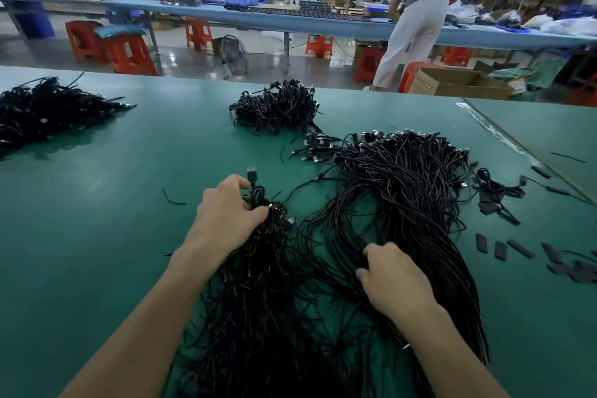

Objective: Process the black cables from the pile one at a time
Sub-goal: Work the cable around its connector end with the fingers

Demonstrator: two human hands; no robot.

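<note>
Green worktop (97, 203) with the main pile of black cables (403, 197) spread from centre toward 3 o'clock and down to the near edge. The left hand (226, 216) closes its fingers (255, 213) around a gathered bundle of cables (268, 236), one connector (251, 173) standing upright above the thumb. The right hand (394, 281), at 5 o'clock, has its fingers curled into the pile's strands. A coiled heap (277, 107) lies at 12 o'clock, another heap (48, 110) at 10 o'clock; short black sleeves (499, 250) lie at 3 o'clock.
</note>
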